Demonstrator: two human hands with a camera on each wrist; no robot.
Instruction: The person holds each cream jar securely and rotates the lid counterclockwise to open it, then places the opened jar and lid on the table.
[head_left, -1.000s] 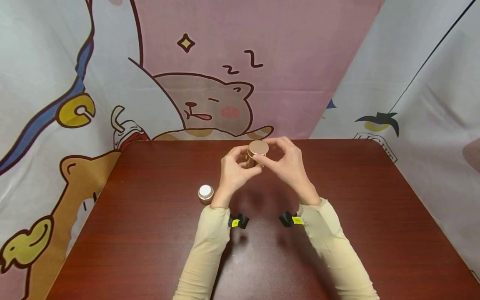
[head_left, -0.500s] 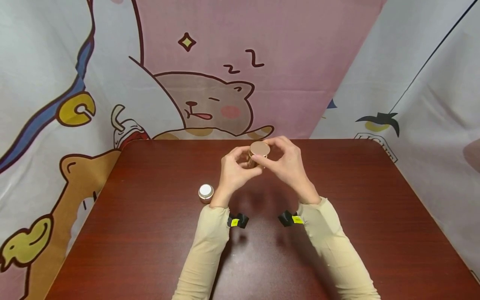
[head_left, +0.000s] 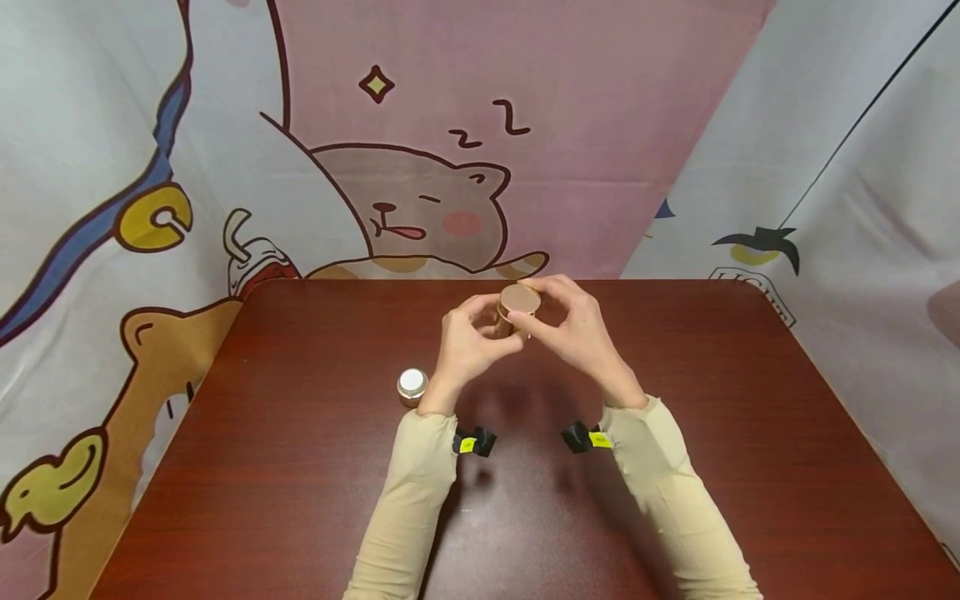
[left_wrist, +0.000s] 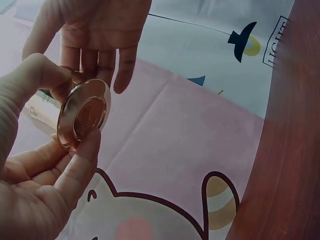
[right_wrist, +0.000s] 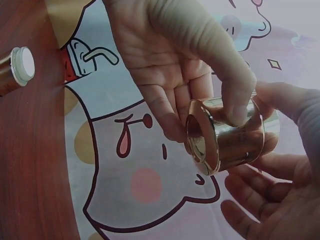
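Observation:
A shiny gold cosmetic jar [head_left: 519, 300] with a flat round top is held up above the far part of the table. My left hand [head_left: 468, 346] grips its body, and the thumb presses on the gold side in the right wrist view. At the upper end, my right hand [head_left: 577, 333] pinches the lid between thumb and fingers. The recessed gold base [left_wrist: 90, 117] faces the left wrist camera. Left of my left wrist, a small gold-brown container [head_left: 412, 388] with a white top stands upright on the table; it also shows at the edge of the right wrist view.
The dark red-brown wooden table [head_left: 300, 467] spreads beneath both arms. A cartoon-printed cloth [head_left: 600, 125] hangs behind it and at both sides. Black wrist mounts [head_left: 480, 441] with yellow tags sit on the inner sides of the sleeves.
Both hands stay on the jar at nearly the same spot. My right wrist and forearm have shifted slightly to the right. The small container has not moved.

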